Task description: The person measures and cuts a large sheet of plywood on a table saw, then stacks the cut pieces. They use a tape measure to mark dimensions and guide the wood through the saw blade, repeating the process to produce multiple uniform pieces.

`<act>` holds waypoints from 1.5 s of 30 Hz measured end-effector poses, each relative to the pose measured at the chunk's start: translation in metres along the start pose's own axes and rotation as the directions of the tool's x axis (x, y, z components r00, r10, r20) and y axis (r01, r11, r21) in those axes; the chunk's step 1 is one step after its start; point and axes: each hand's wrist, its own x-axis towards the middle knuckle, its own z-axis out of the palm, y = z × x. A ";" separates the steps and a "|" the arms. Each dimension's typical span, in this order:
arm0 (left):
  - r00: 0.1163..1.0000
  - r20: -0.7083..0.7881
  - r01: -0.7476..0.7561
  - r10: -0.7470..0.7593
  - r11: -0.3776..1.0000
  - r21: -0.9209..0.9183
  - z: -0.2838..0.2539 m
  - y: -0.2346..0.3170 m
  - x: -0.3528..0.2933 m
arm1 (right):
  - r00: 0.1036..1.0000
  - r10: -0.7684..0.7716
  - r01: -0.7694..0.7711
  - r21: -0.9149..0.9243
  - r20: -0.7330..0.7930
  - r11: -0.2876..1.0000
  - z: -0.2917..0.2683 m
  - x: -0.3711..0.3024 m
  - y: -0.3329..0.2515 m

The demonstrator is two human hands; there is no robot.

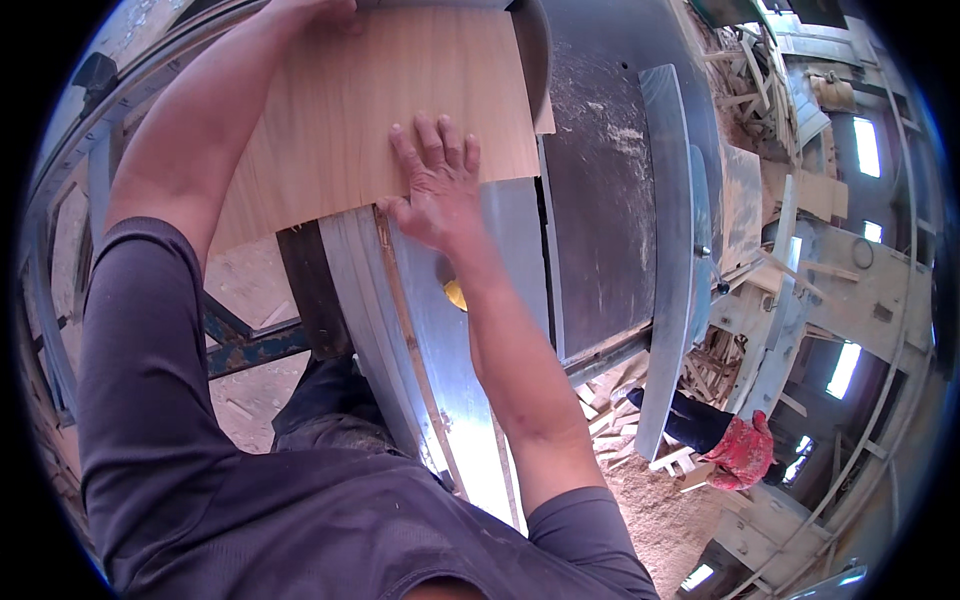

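A wide light-coloured wooden board [345, 120] lies flat across the bed of what looks like a table saw. My right hand [440, 185] rests palm down on the board's near edge, fingers spread and stretched forward, thumb out to the left. At the board's far edge is my left hand [325, 12], cut off by the picture's top, so its fingers hardly show. Under the board runs a pale metal table [515, 250], with a dark slot beside it. A curved grey piece [537, 50] stands at the board's far right corner.
To the right is a dark machine top [600, 210] with sawdust on it, and a long grey fence [668, 250] across it. Beyond lie heaps of wood offcuts [715, 370]. Another person in a red top [740, 452] bends down at the lower right. A yellow spot [455, 294] shows beside my right forearm.
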 end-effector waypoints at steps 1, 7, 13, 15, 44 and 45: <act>1.000 -0.014 0.014 -0.014 1.000 -0.009 -0.003 -0.005 0.004 | 1.000 -0.010 0.010 -0.006 -0.005 1.000 0.000 0.007 -0.001; 1.000 0.014 -0.011 0.011 1.000 -0.003 -0.008 -0.022 0.044 | 1.000 -0.023 0.022 -0.061 -0.006 0.998 0.005 0.045 0.003; 0.999 -0.023 -0.045 0.044 0.999 -0.029 -0.015 -0.035 0.058 | 1.000 -0.023 0.024 -0.066 0.016 0.998 -0.001 0.070 -0.002; 0.997 -0.038 -0.061 0.060 0.998 -0.033 -0.017 -0.041 0.061 | 0.999 -0.020 0.021 -0.071 0.025 0.997 -0.004 0.074 -0.005; 0.987 -0.027 -0.161 0.159 0.985 -0.063 0.014 -0.031 -0.040 | 0.996 -0.005 0.013 -0.089 0.090 0.996 -0.003 -0.047 -0.017; 0.986 -0.027 -0.169 0.167 0.982 -0.085 0.019 -0.031 -0.046 | 0.995 0.014 -0.003 -0.101 0.104 0.995 -0.003 -0.055 -0.019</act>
